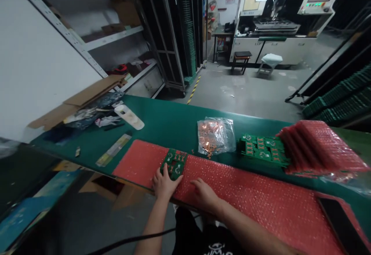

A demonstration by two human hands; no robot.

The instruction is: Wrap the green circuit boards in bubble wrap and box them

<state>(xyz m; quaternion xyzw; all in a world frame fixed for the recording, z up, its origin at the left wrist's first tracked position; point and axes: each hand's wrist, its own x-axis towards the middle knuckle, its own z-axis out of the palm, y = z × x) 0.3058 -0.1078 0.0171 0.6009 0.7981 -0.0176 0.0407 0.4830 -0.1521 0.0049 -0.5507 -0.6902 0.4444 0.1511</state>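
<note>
My left hand (pixel 165 181) is on a green circuit board (pixel 176 163), its thumb at the right edge and its fingers over the left and lower part. The board lies on red bubble wrap (pixel 232 181) and carries X-shaped copper-coloured pieces. Right of it, my right hand (pixel 204 195) hovers over the wrap, apart from the board. Its index finger is stretched out and the other fingers are partly hidden; I see nothing held. Beyond the wrap, a clear plastic bag (pixel 227 135) holds many small copper-coloured pieces (pixel 209 133), some spilling out at its near end.
More green boards (pixel 262 148) lie to the right, beside stacked red bubble-wrap packs (pixel 321 146). A dark flat object (pixel 343 224) rests at the wrap's right end. On the green table (pixel 165 115), a white elongated object (pixel 129 116) and a clear strip-like pack (pixel 113 150) lie left.
</note>
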